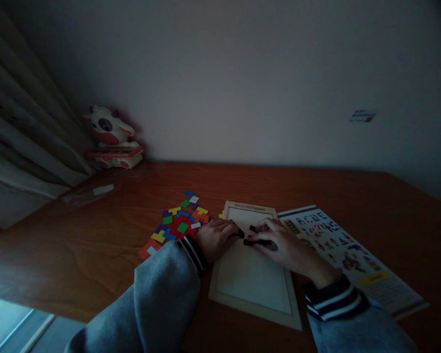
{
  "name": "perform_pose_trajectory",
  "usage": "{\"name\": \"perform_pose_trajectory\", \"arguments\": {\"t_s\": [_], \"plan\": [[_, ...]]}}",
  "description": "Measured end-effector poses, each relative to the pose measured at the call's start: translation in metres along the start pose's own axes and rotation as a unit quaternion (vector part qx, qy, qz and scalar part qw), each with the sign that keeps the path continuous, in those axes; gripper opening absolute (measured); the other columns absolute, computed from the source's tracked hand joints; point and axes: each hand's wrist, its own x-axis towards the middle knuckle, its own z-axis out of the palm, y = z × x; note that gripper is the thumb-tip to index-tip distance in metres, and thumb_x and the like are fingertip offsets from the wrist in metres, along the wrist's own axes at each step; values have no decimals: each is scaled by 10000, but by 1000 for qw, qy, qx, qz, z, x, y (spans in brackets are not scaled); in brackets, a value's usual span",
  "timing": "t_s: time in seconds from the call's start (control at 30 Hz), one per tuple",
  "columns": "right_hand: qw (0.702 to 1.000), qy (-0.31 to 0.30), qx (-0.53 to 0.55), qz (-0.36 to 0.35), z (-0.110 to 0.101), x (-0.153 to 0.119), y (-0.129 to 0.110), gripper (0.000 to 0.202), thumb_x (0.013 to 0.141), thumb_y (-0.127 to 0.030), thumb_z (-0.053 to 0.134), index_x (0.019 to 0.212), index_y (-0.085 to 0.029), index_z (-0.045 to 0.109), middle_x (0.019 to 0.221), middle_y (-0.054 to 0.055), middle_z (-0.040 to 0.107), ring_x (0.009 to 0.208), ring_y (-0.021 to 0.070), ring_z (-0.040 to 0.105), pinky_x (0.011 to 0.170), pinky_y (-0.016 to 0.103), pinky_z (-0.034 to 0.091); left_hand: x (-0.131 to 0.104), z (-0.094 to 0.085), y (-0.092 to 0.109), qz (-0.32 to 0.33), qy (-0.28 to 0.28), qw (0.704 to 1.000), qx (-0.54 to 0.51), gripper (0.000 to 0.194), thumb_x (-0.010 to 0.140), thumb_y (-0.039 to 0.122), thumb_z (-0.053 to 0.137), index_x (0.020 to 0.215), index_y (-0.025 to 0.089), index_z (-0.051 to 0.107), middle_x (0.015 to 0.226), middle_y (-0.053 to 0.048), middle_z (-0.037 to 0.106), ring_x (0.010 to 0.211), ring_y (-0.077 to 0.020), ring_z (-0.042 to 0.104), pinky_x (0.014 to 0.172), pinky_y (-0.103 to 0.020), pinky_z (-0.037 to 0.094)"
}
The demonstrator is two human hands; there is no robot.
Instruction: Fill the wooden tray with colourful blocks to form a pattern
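Note:
A white board with a pale wooden frame (257, 317) lies tilted on the brown table. Over its upper left part is my left hand (216, 238), its fingers closed on a small black piece (240, 233). My right hand (282, 245) reaches in from the right, fingers bent round another black piece (247, 242) that lies low over the board. A further dark piece (253, 228) shows at the tips of its upper fingers. The two hands are close together but apart. Colourful flat puzzle pieces (183, 227) are heaped to the left of my left hand.
A printed sheet with colourful patterns (353, 255) lies right of the board on the table (132, 211). At the back left stands a cow-shaped toy (112, 132), near a curtain (25, 113). A small white strip (103, 189) lies at the left. A wall rises behind.

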Motion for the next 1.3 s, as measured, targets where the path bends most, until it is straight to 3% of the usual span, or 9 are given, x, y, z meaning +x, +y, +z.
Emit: {"name": "perform_pose_trajectory", "arguments": {"t_s": [0.37,0.6,0.77,0.93,1.03,1.17,1.3], "plan": [[1000,-10,8,-8,-2,2,-10,135,879,-286,679,981,-309,764,1048,41,633,1038,211,593,942,390,474,-5,1,-5,21,-54,993,-98,248,1030,301,404,1193,179,545,1257,-110,656,1301,-204,543,1074,-351,479],[1000,1,-6,-12,-2,1,-10,150,874,-310,687,1011,-280,740,1044,48,641,1040,225,591,927,402,479,-8,9,-16,11,-54,991,-123,236,1015,291,419,1193,194,540,1253,-106,655,1262,-210,579,1033,-341,509],[997,38,-49,-51,6,2,-8,197,839,-358,728,1025,-299,756,1076,53,657,1067,239,583,947,421,464,-5,0,-11,49,-36,993,-98,209,1020,278,414,1132,188,566,1270,-94,653,1323,-225,512,1076,-382,471],[992,62,-73,-83,12,5,-16,106,841,-334,729,925,-291,777,990,35,686,990,220,608,887,405,469,-3,-2,-9,48,-27,996,-66,233,1020,288,424,1124,162,588,1169,-117,695,1095,-211,657,975,-365,526],[990,71,-81,-88,12,6,-19,103,827,-335,741,890,-261,776,924,34,691,938,220,615,862,411,473,-4,1,-12,43,-28,996,-79,245,1018,285,432,1168,153,573,1169,-127,690,1093,-206,663,967,-356,532],[990,95,-54,-87,7,5,-8,210,821,-350,749,1010,-259,755,987,43,684,969,218,614,874,405,484,-4,-1,-10,57,-17,994,-91,205,1019,276,430,1121,167,570,1250,-117,664,1181,-214,625,1007,-373,519],[994,87,-28,-63,1,2,7,224,860,-258,708,1081,-278,737,1005,42,676,951,196,623,843,363,507,-4,-4,-5,104,-29,990,-95,199,1015,279,432,1114,179,573,1268,-109,660,1200,-198,614,1017,-342,516]]}}
